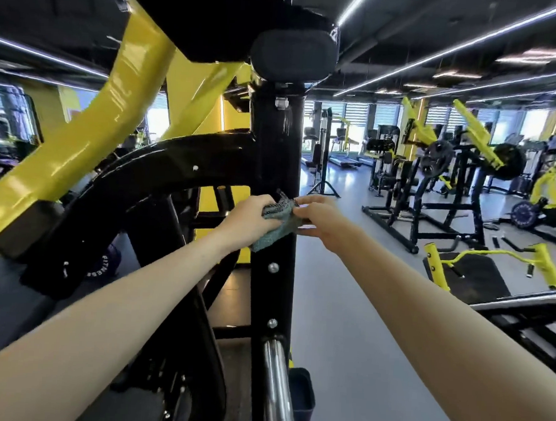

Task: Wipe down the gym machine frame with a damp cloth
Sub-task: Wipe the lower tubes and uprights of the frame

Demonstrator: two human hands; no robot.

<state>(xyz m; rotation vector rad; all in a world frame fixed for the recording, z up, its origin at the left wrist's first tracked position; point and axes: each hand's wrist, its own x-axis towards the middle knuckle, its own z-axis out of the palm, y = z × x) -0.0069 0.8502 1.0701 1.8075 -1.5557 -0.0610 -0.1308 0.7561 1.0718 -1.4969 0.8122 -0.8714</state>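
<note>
Head view, machine frame: black upright post, cloth against it.
Left hand: grips the bunched cloth.
Right hand: pinches the cloth's edge.

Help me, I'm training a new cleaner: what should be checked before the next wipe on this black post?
1. Grip on the cloth: ok, the left hand grips it and the right hand pinches its edge.
2. Placement: ok, the cloth sits in front of the black post.
3. Dampness: cannot tell.
4. Spread flat: not ok, it is bunched between the hands.
5. Path downward: ok, only two bolts on the post below.
</note>
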